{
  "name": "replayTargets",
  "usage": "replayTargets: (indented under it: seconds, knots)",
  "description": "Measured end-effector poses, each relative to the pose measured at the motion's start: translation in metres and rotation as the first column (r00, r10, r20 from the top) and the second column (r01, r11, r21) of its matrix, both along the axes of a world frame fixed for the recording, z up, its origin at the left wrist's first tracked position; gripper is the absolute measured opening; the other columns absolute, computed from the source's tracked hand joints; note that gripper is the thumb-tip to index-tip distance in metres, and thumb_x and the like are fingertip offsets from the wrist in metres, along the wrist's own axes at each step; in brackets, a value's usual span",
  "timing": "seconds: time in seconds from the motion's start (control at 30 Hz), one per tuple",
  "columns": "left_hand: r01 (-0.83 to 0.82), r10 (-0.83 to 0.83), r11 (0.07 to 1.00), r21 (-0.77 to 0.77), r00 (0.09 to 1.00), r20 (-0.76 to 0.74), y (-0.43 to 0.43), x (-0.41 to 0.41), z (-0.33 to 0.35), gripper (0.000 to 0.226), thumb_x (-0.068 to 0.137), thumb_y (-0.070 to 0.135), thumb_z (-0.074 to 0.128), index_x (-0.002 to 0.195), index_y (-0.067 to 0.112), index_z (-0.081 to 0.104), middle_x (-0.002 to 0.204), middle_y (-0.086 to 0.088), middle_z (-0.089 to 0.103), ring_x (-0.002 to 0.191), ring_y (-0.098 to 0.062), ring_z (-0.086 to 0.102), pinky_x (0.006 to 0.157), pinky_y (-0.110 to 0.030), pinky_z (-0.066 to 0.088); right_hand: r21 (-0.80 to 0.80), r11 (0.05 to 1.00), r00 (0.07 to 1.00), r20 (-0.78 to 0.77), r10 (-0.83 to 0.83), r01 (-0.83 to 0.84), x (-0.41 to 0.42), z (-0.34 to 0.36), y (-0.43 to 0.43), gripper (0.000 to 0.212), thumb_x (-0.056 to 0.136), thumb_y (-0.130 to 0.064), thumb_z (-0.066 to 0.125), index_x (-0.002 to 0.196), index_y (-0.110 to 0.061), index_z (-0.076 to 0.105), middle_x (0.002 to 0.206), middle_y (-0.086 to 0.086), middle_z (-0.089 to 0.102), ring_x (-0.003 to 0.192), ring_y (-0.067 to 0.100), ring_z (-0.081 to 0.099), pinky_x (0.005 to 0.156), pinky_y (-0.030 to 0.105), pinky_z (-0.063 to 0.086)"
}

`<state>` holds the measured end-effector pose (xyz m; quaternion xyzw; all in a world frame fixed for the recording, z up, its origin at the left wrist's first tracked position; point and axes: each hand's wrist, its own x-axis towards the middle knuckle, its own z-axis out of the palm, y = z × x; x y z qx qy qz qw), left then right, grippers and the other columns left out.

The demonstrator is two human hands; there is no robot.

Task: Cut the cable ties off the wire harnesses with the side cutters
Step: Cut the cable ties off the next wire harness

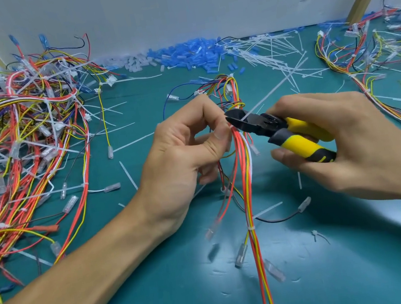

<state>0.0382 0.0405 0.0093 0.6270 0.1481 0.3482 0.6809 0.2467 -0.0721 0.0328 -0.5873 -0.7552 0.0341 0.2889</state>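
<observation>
Two grips meet over the teal counter (162,287). Nearer than both, the loose end of one wire harness (245,171) trails down from the left grip (183,149) toward the near edge. It is a run of red, orange, yellow and white wires, bound below the grips by a small white cable tie (251,228), with clear-sleeved terminals (241,257) branching off on either side. The left grip pinches this harness between thumb and curled fingers, holding the bundle upright just left of the tool's tip. The right grip (348,140) is wrapped round the yellow-and-black handles of the side cutters (276,127). The black head points left at the harness, right against the left thumb. A long white tie (264,99) lies between the blades, and its tail slants up and away to the right. Whether the blades have closed fully on it cannot be told. Above the left grip the harness fans out into coloured loops and white connectors. Well to the left of the grips lies a big tangled heap of harnesses (18,142), many still tied. A smaller heap (374,53) lies well to the right. Beyond the grips, along the white back wall (172,7), sit clear sleeves (134,62), blue sleeves (192,51) and a scatter of cut ties (264,48).
</observation>
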Motion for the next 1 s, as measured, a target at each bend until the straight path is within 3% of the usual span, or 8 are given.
replayTargets:
  seconds: [0.13,0.23,0.37,0.67,0.83,1.0]
  knots:
    - [0.008,-0.008,1.000,0.006,1.000,-0.011,0.0003,0.0003,0.0003,0.021,0.094,0.009,0.059,0.080,0.009,0.044,0.071,0.002,0.044,0.056,-0.027,0.016,0.045,-0.022,0.024,-0.038,0.999,0.999,-0.032,0.002,-0.003,-0.0004,0.0003,-0.0005,0.022,0.081,-0.001,0.066,0.096,-0.017,0.061,0.070,-0.004,0.043,0.066,0.011,0.036,0.056,0.012,0.032]
    - [0.013,-0.013,1.000,-0.001,1.000,-0.016,0.0006,-0.0003,-0.0004,0.024,0.094,0.011,0.059,0.080,0.005,0.041,0.068,0.003,0.041,0.055,-0.022,0.017,0.045,-0.023,0.022,-0.068,0.998,1.000,-0.006,-0.007,0.007,-0.0031,-0.0017,0.0003,0.013,0.085,-0.005,0.065,0.088,-0.013,0.055,0.062,0.003,0.036,0.062,0.017,0.030,0.051,0.021,0.025]
    - [0.010,-0.010,1.000,-0.009,1.000,-0.011,0.0004,-0.0004,-0.0008,0.024,0.095,0.010,0.059,0.082,0.002,0.040,0.069,0.004,0.043,0.052,-0.017,0.020,0.044,-0.020,0.024,-0.066,0.998,1.000,0.005,-0.020,0.020,-0.0039,-0.0012,-0.0005,0.018,0.082,-0.005,0.065,0.086,-0.017,0.052,0.061,0.006,0.034,0.061,0.021,0.030,0.050,0.024,0.023]
    - [0.012,-0.012,1.000,-0.011,1.000,-0.016,-0.0001,-0.0001,-0.0011,0.023,0.095,0.011,0.059,0.082,0.004,0.042,0.068,0.004,0.044,0.053,-0.021,0.016,0.045,-0.025,0.020,-0.141,0.990,0.997,-0.071,0.000,-0.010,-0.0056,0.0020,-0.0033,0.023,0.079,-0.003,0.064,0.086,-0.019,0.048,0.063,0.006,0.029,0.060,0.017,0.021,0.049,0.027,0.021]
    - [0.052,-0.052,0.998,-0.020,0.998,-0.022,-0.0018,0.0009,-0.0004,0.023,0.093,0.014,0.062,0.077,0.011,0.046,0.065,-0.007,0.034,0.053,-0.023,0.016,0.042,-0.035,0.011,-0.170,0.985,0.997,-0.072,0.023,-0.035,-0.0078,0.0041,-0.0046,0.030,0.071,0.000,0.062,0.086,-0.018,0.045,0.063,0.006,0.029,0.060,0.018,0.023,0.049,0.031,0.023]
    - [0.026,-0.026,0.999,-0.021,1.000,-0.012,0.0008,0.0016,-0.0029,0.022,0.092,0.014,0.064,0.079,0.008,0.046,0.067,-0.001,0.039,0.054,-0.021,0.015,0.045,-0.026,0.015,-0.172,0.985,0.998,-0.069,0.003,-0.015,-0.0071,0.0062,-0.0042,0.035,0.068,0.003,0.066,0.087,-0.017,0.046,0.065,0.005,0.028,0.061,0.018,0.023,0.050,0.029,0.021]
